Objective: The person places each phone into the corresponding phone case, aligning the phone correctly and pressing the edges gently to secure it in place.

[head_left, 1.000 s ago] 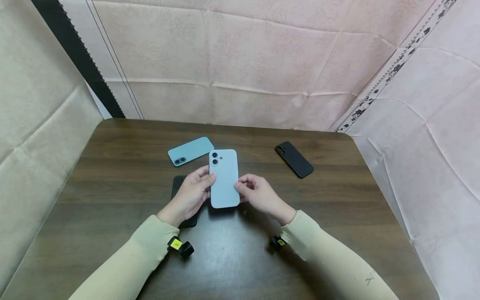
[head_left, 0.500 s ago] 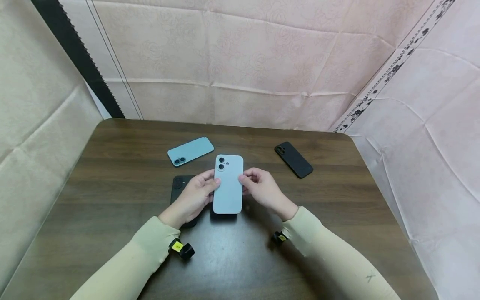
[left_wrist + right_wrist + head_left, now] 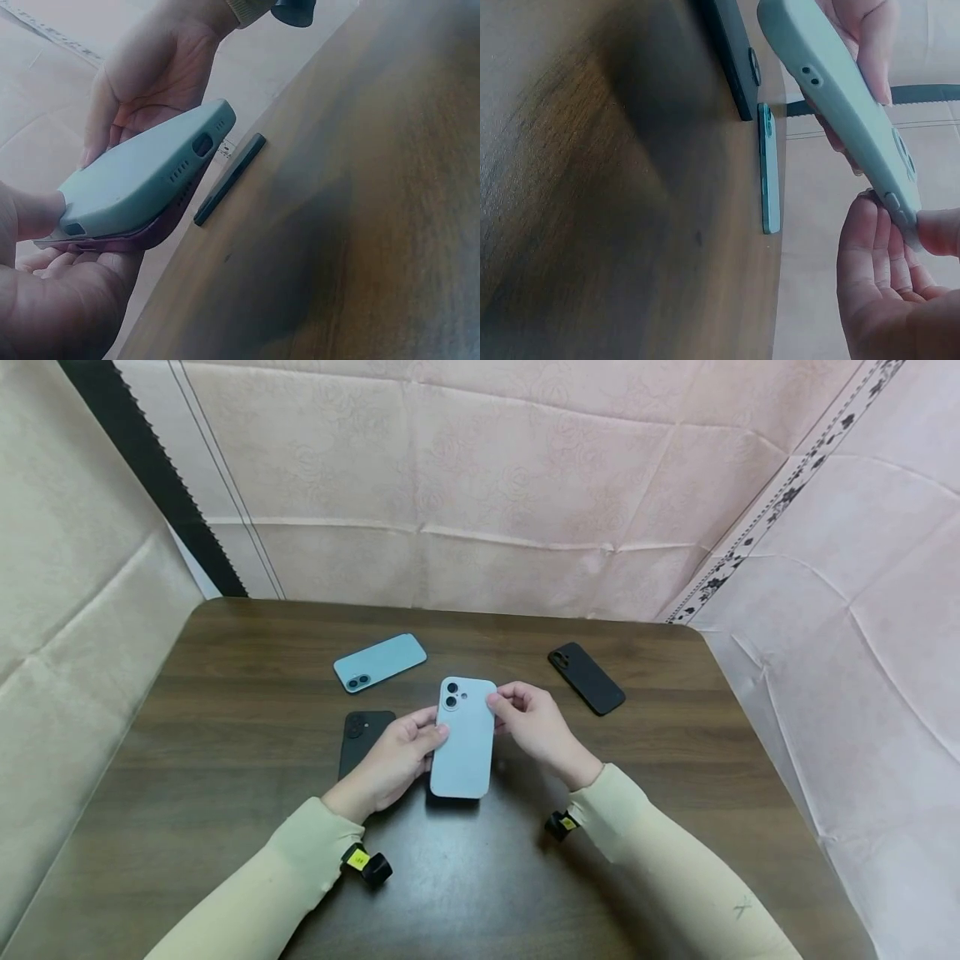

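Observation:
Between my two hands is a light blue phone case (image 3: 463, 747), back side up, its camera holes at the upper left. A dark purplish phone (image 3: 142, 238) shows under its lower edge in the left wrist view. My left hand (image 3: 401, 756) grips the left side, thumb on the back and fingers beneath. At the upper right corner my right hand (image 3: 536, 727) pinches the case between thumb and fingers; the right wrist view shows that thumb by the side buttons. The case is held above the table, tilted.
On the brown table (image 3: 225, 760) a light blue phone-shaped piece (image 3: 380, 663) lies at the back left. A black one (image 3: 367, 735) lies partly behind my left hand, and another black one (image 3: 587, 679) at the back right. Pale cloth (image 3: 510, 485) hangs behind the table.
The case has come slightly right and nearer to me, tilting a little. My right hand has slid from its lower right side up to the upper right corner; the left keeps its grip.

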`<state>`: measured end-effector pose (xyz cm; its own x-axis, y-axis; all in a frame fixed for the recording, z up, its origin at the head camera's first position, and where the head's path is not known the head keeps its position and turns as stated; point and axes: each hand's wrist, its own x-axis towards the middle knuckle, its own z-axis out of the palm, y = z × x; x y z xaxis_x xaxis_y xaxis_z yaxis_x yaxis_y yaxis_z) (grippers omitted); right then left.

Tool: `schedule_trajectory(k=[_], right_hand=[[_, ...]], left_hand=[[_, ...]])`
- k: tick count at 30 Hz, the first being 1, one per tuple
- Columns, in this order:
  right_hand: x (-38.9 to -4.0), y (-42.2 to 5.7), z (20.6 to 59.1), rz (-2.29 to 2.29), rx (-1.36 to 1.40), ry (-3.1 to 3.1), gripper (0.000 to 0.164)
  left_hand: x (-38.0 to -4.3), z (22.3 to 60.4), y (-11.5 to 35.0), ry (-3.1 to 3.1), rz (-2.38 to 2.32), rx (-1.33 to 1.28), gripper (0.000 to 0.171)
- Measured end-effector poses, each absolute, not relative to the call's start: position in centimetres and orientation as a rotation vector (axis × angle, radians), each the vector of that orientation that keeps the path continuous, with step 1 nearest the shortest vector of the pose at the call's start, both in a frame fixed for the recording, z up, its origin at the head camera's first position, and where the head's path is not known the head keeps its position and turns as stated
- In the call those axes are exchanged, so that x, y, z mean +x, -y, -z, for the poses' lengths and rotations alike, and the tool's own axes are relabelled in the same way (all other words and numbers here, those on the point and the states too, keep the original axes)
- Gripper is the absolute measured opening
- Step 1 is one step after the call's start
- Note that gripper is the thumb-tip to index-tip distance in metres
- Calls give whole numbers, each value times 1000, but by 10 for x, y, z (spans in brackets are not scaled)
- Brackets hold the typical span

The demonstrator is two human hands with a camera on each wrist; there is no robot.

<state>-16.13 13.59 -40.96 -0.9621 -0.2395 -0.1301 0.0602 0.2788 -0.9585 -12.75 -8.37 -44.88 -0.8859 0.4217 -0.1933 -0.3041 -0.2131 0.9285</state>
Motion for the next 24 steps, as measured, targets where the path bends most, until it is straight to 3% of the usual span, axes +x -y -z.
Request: schedule_trajectory(k=[24], right_hand=[[-165, -139, 413, 1787, -103, -2190, 32]], left_hand=[[-121, 446, 84, -1589, -2072, 182, 44]])
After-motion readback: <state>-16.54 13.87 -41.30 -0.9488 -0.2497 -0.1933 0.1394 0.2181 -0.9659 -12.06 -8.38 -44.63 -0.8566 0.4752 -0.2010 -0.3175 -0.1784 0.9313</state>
